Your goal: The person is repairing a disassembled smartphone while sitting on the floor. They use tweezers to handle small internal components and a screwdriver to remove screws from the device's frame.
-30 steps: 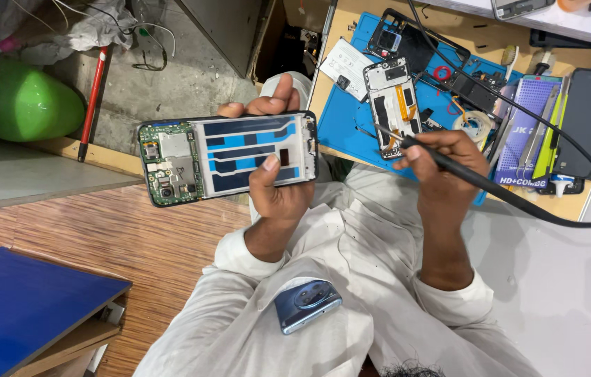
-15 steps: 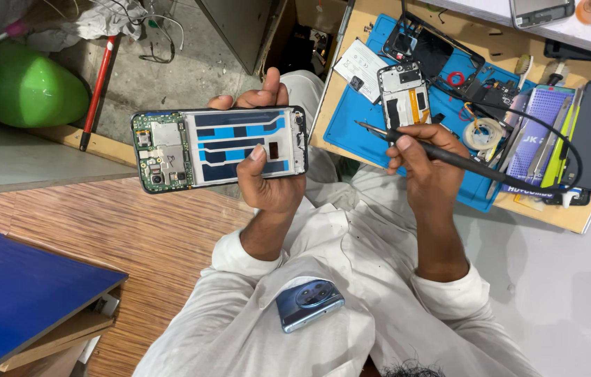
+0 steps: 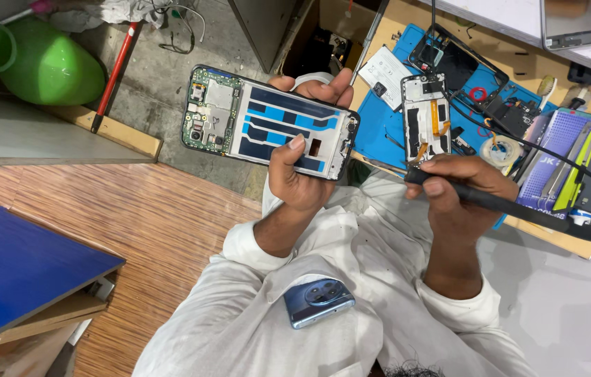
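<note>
Two hands were busy: the left hand [image 3: 295, 185] clasped an opened phone frame [image 3: 267, 122] left of the blue mat [image 3: 383, 129], while the right hand [image 3: 460, 188], fingers closed around a black corded tool [image 3: 519, 209], seemingly needed steady tip placement.

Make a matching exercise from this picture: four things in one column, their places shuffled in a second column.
Things:
1. opened phone frame
2. black corded tool
3. blue phone
4. green container

Places:
A. on the lap
B. in the right hand
C. on the floor, top left
D. in the left hand

Pairs: 1-D, 2-B, 3-A, 4-C
</note>
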